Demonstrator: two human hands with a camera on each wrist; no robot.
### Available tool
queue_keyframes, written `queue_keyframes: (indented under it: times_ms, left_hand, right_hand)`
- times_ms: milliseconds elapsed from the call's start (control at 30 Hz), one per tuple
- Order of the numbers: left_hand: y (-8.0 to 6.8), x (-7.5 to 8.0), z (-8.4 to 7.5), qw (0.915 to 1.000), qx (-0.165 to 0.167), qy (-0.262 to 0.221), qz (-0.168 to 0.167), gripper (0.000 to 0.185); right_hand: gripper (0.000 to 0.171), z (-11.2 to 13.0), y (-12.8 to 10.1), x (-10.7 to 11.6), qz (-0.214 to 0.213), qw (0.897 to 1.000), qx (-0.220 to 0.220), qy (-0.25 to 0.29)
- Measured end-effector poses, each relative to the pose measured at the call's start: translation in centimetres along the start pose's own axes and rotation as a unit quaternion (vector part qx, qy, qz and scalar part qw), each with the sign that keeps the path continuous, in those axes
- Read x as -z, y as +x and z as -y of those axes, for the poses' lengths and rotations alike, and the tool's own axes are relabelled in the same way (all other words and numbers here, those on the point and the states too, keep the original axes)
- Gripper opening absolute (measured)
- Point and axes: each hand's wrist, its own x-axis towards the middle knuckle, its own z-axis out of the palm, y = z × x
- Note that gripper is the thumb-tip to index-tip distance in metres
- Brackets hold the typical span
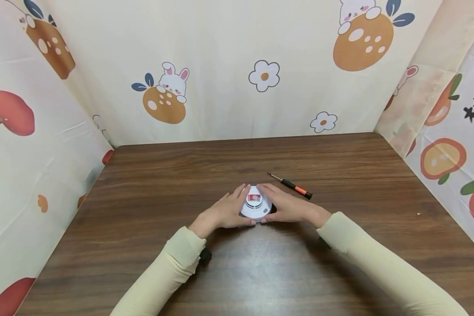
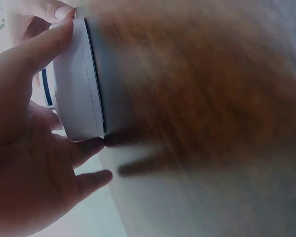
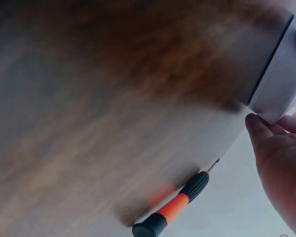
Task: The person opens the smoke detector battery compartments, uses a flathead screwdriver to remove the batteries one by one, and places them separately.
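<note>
The detector (image 1: 255, 203), a white round disc with a red label on top, sits mid-bench (image 1: 150, 210) in the head view, gripped from both sides: left hand (image 1: 227, 211) and right hand (image 1: 286, 206) curl round its rim. A screwdriver (image 1: 293, 186) lies just behind the right hand.

Left wrist view: left-hand fingers (image 2: 37, 47) wrap the detector's (image 2: 76, 84) edge.

Right wrist view: right-hand fingertips (image 3: 259, 126) touch the detector (image 3: 281, 84); the screwdriver (image 3: 175, 207) lies near.
</note>
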Motion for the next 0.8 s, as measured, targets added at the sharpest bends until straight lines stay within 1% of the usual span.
queue_keyframes:
  times_ms: [100, 200, 333, 500, 633, 800]
  left_hand:
    - [0.07, 0.03, 0.01, 0.9999, -0.013, 0.002, -0.01, 0.097]
    - [0.17, -0.01, 0.13, 0.9993, -0.027, 0.004, -0.026, 0.098]
    - [0.24, -0.08, 0.29, 0.9986, -0.034, 0.006, -0.04, 0.099]
    - [0.22, 0.01, 0.26, 0.9983, -0.035, 0.008, -0.045, 0.099]
    - [0.12, 0.21, 0.21, 0.9985, -0.032, 0.005, -0.043, 0.099]
    - [0.02, 0.4, 0.43, 0.9983, -0.038, 0.001, -0.045, 0.098]
  right_hand:
    - [0.092, 0.02, 0.05, 0.03, -0.005, 1.0, 0.002, 0.003]
    - [0.092, -0.01, 0.09, 0.03, -0.009, 1.0, 0.006, 0.0]
    - [0.092, -0.05, 0.14, 0.04, -0.01, 1.0, 0.011, -0.004]
    - [0.092, -0.09, 0.16, 0.13, -0.011, 1.0, 0.014, -0.002]
    - [0.092, -0.22, 0.14, 0.19, -0.012, 1.0, 0.016, 0.004]
    - [0.09, -0.18, 0.14, 0.42, -0.006, 1.0, 0.007, 0.021]
